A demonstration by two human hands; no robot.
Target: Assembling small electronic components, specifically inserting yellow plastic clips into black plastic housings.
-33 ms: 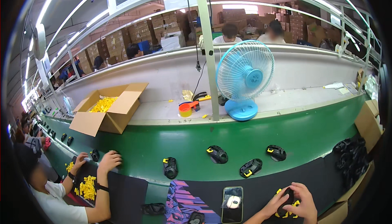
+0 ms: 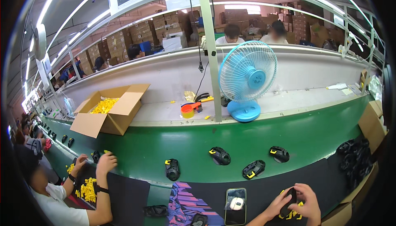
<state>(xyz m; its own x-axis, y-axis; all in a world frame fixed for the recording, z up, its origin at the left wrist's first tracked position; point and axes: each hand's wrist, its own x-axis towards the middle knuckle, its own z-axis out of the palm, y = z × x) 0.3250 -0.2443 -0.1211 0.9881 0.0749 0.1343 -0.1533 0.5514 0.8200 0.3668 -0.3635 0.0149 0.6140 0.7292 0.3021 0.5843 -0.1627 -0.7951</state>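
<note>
Low on the right, a black mouse shell [image 2: 290,197] is held upright between my two hands. My left hand [image 2: 277,206] closes on its left side, and my right hand [image 2: 307,200] curls around it from the right with the thumb across its lower part. Small yellow plastic clips [image 2: 294,215] lie on the dark mat just under the shell, partly hidden by my fingers. Left of my hands lies a smartphone [image 2: 235,206] with a white mouse on its screen. Beyond them, on the green belt, sits a black mouse shell with a yellow clip [image 2: 253,169], among several similar ones.
A co-worker's hand [image 2: 106,163] reaches over the belt at left, near a pile of yellow clips [image 2: 87,189]. A blue fan [image 2: 247,77] and an open cardboard box [image 2: 111,117] stand behind. Black shells [image 2: 355,156] are heaped at far right.
The shell in my hands has turned slightly, and my right thumb has shifted across it. The co-worker's hand has drawn back a little, with something yellow now showing by its fingers.
</note>
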